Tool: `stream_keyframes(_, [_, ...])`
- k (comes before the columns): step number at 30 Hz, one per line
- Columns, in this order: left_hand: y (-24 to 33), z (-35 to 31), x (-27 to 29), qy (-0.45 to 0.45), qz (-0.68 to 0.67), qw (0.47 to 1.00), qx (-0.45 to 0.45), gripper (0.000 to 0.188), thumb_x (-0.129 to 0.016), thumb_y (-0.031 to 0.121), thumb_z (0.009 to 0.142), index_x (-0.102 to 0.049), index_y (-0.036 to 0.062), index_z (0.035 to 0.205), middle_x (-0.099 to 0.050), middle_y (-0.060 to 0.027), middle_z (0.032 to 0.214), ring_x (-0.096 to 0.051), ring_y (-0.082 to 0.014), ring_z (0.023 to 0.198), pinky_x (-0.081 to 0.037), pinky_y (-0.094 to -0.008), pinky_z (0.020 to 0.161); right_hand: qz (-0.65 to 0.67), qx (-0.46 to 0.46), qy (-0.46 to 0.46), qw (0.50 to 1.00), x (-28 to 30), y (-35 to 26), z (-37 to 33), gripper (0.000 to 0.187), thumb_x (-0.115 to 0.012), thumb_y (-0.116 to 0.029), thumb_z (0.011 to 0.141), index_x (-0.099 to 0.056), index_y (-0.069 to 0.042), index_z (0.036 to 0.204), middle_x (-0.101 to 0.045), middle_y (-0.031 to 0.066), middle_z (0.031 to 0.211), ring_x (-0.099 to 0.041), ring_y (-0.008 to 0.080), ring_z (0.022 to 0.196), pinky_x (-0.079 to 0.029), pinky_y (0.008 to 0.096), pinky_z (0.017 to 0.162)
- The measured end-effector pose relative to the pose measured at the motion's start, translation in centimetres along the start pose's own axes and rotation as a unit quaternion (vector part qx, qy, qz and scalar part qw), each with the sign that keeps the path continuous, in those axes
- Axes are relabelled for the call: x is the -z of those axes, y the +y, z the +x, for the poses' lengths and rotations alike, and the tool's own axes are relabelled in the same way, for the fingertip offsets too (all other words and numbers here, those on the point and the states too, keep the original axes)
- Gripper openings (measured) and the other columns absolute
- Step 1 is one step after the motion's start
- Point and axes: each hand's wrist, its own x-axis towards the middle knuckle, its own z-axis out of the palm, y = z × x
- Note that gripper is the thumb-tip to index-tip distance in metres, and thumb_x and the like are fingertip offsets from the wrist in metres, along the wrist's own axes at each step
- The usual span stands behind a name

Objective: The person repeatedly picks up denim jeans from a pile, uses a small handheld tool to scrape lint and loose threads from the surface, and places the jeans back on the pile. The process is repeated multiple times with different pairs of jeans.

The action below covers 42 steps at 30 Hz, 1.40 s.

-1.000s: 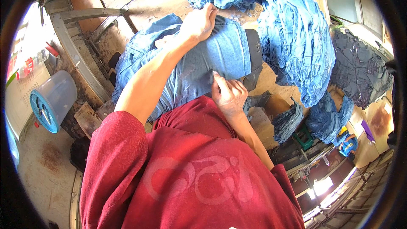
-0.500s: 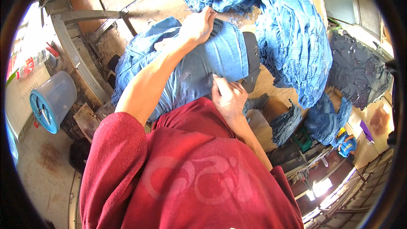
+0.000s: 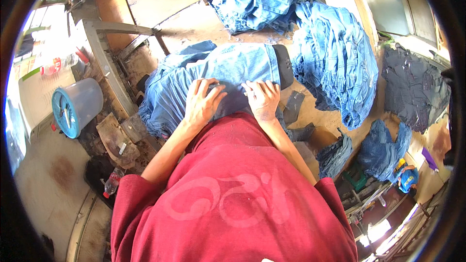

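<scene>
A pair of light blue denim trousers is stretched over a dark board, whose rounded end sticks out on the right. My left hand rests on the near part of the denim with curled fingers. Something small and dark shows between its thumb and fingers, too unclear to name. My right hand is bent down onto the cloth a little to the right, its thumb and fingertips gripping the denim. Between the hands the cloth looks darker.
Heaps of blue denim lie beyond the board, with another pile to its right. Dark garments are stacked farther right. A translucent bucket with a blue rim and a wooden frame stand left. A person in blue is at the lower right.
My left hand has come back from the denim's far edge to its near part. The right hand has shifted slightly and its fingers have turned toward the cloth. The whole view has tilted a little.
</scene>
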Motion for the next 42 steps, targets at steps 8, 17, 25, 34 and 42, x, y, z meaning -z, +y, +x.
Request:
stream_keyframes(8, [-0.7,-1.8,-2.3,0.051,0.017,0.999,-0.009,0.02,-0.083,0.011,0.081,-0.072,0.0078,0.098,-0.067,-0.0059,0.112,-0.062,-0.0303,0.106,-0.049,-0.0431,0.094,-0.054,0.005,-0.012,0.998,1.1,3.2,0.8,0.017,-0.082,-0.024,0.091,-0.067,-0.017,0.092,-0.074,-0.0038,0.085,-0.067,0.0219,0.079,-0.046,0.0398,0.071])
stream_keyframes(17, [2.1,-2.7,-0.8,0.099,0.074,0.992,0.023,0.025,-0.085,0.018,0.084,-0.073,0.0124,0.105,-0.066,-0.0023,0.118,-0.06,-0.0287,0.114,-0.041,-0.0466,0.1,0.223,-0.219,-0.186,0.932,4.5,1.1,1.0,0.021,-0.078,-0.024,0.098,-0.071,-0.005,0.104,-0.079,0.0041,0.089,-0.072,0.0227,0.076,-0.055,0.0396,0.073])
stream_keyframes(25, [2.8,-2.6,-0.3,0.124,0.112,0.985,0.042,0.02,-0.084,0.021,0.085,-0.076,0.0175,0.104,-0.063,-0.0001,0.123,-0.054,-0.0273,0.124,-0.035,-0.0468,0.105,0.533,-0.513,-0.278,0.613,2.4,-1.1,2.8,0.023,-0.082,-0.03,0.099,-0.07,-0.013,0.109,-0.041,-0.0141,0.066,-0.032,-0.0021,0.048,-0.022,0.0209,0.042])
stream_keyframes(34, [2.8,-2.4,-0.7,0.124,0.067,0.988,0.067,0.02,-0.083,0.019,0.088,-0.075,0.0128,0.105,-0.061,-0.006,0.12,-0.056,-0.0313,0.115,-0.04,-0.0468,0.098,0.544,-0.506,-0.266,0.614,3.3,-0.1,1.8,0.029,-0.084,-0.029,0.097,-0.071,-0.009,0.113,-0.041,-0.0131,0.067,-0.034,-0.0011,0.05,-0.024,0.0209,0.044])
stream_keyframes(42, [3.9,-1.7,0.1,0.129,0.071,0.984,0.1,0.019,-0.081,0.017,0.088,-0.073,0.0114,0.104,-0.062,-0.0083,0.12,-0.056,-0.0324,0.111,-0.041,-0.0473,0.098,0.573,-0.528,-0.175,0.602,2.9,0.2,1.4,0.026,-0.081,-0.027,0.1,-0.074,-0.007,0.115,-0.046,-0.0124,0.068,-0.037,-0.0004,0.052,-0.026,0.021,0.046])
